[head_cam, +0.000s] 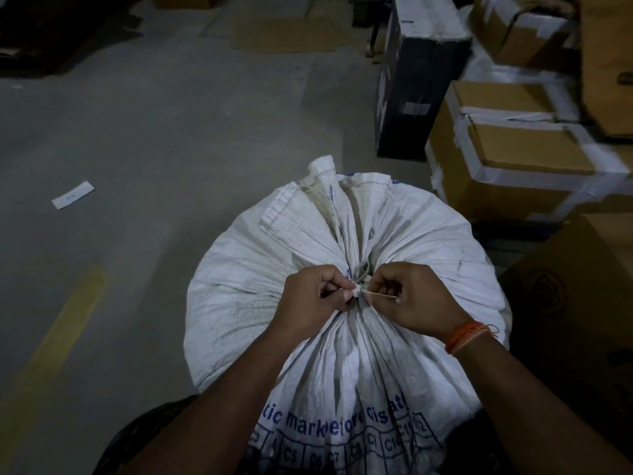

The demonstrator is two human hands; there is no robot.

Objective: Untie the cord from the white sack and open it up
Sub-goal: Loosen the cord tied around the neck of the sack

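Head view: the cord (359, 284) is wound round the gathered neck of the white sack (260, 269), its knot sitting right between the two hands, near the middle of the scene. The left hand (313, 299) lies just left of the knot, its grip closed in a pinch on the knot's short stub. The right hand (411, 299) lies just right of it, fingers curled, pinching a thin tail of the cord that runs roughly left to right from the knot into that grip. Both hands are touching the cord, neither nearer than the other, so loosening it looks to depend on drawing that tail away to the right while the left holds the knot steady. The sack stands upright on the grey floor (154, 132), its bunched mouth fanning out on the far side of the knot. Taped cardboard boxes (513, 156) and a black box (414, 80) stand far right; a paper slip (73, 195) lies far left.
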